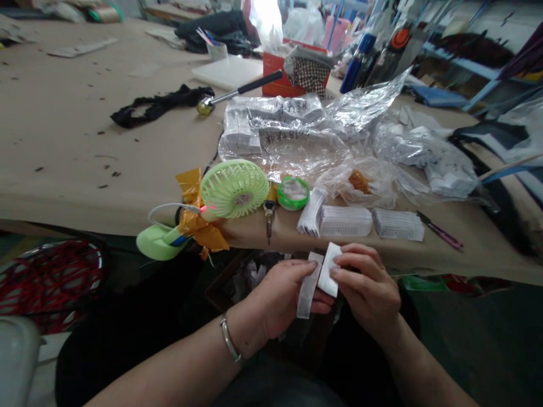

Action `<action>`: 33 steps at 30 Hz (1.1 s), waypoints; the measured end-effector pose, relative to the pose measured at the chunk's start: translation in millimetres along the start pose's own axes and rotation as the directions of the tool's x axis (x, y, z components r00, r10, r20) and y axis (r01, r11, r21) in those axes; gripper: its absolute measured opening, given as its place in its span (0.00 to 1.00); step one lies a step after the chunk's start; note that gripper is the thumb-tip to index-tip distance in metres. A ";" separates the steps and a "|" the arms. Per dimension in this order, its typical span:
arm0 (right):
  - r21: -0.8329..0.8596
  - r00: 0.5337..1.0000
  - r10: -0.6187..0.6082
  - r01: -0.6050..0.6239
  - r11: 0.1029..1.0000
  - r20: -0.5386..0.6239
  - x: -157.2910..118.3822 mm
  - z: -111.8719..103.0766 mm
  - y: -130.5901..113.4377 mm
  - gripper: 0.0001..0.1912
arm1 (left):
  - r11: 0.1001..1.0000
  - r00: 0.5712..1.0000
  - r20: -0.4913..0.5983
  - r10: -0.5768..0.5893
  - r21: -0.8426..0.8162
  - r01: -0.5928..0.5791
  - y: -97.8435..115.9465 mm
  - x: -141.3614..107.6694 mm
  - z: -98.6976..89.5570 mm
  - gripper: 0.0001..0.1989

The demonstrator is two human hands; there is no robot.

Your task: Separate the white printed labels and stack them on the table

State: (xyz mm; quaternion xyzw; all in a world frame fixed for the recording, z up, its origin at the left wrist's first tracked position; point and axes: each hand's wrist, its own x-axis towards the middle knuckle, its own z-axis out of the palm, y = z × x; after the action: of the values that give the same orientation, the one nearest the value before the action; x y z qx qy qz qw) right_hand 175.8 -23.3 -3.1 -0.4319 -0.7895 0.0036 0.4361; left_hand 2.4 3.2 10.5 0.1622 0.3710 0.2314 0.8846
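Strips (309, 289), two, in two hands (373, 291)

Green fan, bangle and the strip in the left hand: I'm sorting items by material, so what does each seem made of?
Green fan: probably molded plastic, satin, given its evenly colored ribs. Bangle: likely polished metal, from its silvery highlights. Strip in the left hand: thin, pale, matte; paper or fabric, I can't tell.
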 end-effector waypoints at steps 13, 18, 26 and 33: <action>0.108 0.972 -0.147 0.129 0.986 0.182 -12.8 14.4 -13.5 0.08 | 0.983 0.994 0.094 0.047 -0.181 -0.029 -9.5 1.5 -2.2 0.10; 0.112 0.983 -0.099 0.082 0.990 0.155 -11.5 3.0 -10.1 0.12 | 0.995 0.999 -0.029 0.034 -0.090 -0.036 -10.6 1.2 -0.5 0.06; -0.625 0.964 0.261 -0.233 0.745 -0.048 -38.5 -45.4 64.8 0.27 | 0.999 0.997 -0.074 -0.023 0.046 0.026 -16.2 5.2 -3.7 0.10; -0.568 0.976 0.198 -0.212 0.796 -0.087 -53.5 -53.2 83.4 0.12 | 0.997 0.992 -0.113 -0.056 0.043 0.061 -22.0 6.6 -1.8 0.09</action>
State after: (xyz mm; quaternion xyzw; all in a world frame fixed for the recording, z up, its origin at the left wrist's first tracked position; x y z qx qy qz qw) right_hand 282.5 -27.4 -38.7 -0.6257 -0.6975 -0.1919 0.2918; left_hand 11.5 -11.5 -4.6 0.1586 0.4298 0.2055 0.8648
